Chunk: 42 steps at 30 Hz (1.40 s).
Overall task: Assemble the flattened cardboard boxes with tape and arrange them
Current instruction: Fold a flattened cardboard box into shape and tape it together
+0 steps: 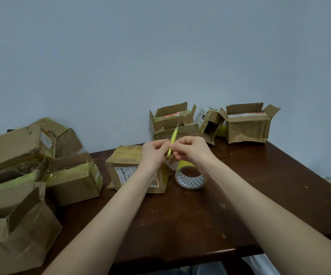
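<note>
While both hands meet just above mid-frame, the left hand [154, 155] and right hand [193, 150] each pinch one yellow strip [173, 136] of tape between thumb and curled fingers. The strip is bunched narrow and slants upward past the fingertips. Below the right hand it runs down to the single roll [190, 178], which stands on its edge on the table [200, 215].

Just left of the roll, one labelled box [125, 167] lies closed under the left wrist.

From where I stand, the dark wood is bare across the lower centre and the right of the frame. The near edge crosses the bottom, and the right edge slants down from the far corner to the lower right.

Four boxes [247, 126] stand at the upper right against the wall [160, 56]. Two have their flaps open upward, one low one sits in front of the left open one, and a pale one lies on its side between them.

At the left edge a heap [73, 179] of at least five boxes overlaps, so I cannot give an exact count.
</note>
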Available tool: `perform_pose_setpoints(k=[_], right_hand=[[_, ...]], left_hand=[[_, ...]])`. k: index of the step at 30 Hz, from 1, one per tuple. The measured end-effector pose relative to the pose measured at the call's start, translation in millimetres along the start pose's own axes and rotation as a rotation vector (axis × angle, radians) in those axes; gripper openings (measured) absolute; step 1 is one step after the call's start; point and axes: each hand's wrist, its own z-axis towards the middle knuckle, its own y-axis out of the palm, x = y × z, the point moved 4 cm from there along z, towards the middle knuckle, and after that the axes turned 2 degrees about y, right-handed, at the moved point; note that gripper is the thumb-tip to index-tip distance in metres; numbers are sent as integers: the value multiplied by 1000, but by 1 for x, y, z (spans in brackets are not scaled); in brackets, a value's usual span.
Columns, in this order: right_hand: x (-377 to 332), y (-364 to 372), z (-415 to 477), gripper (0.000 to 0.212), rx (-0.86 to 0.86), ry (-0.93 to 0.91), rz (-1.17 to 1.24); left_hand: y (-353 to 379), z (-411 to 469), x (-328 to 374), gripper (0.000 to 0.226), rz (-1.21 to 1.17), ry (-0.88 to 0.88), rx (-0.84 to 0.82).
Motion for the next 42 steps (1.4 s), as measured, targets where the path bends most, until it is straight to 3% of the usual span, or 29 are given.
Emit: perform_pose_setpoints(k=[3,6,7,9,11,13,20,28,33,36,42], right_hand=[[1,-3,4,8,1,-14,-36],[3,-31,16,12,215,-69,-440],[5,-40,18,23,226,-36,-622],[18,-50,20,53,79,87,-815],[30,-48,19,60,-76,181,-803],[36,-42,18,50,-124,193,-741],[26,-43,17,40,-47,50,-895],[23,-28,9,31,60,124,-1052],[22,-26,10,37,184,161,-1236],[23,-25,11,37,187,173,-1221],[23,-24,11,17,240,146,-1104]], left_hand=[[-2,1,8,19,88,84,-15],[-13,4,20,20,443,256,99],[-17,4,21,19,565,304,141],[-21,0,17,18,651,344,169],[-19,-5,4,17,688,334,150],[-15,-12,-10,15,751,332,148],[-20,-16,-21,10,734,348,202],[-21,-15,-23,9,736,348,201],[-21,-16,-24,9,749,331,206],[-22,-15,-24,13,729,337,201],[-22,-18,-11,10,760,482,186]])
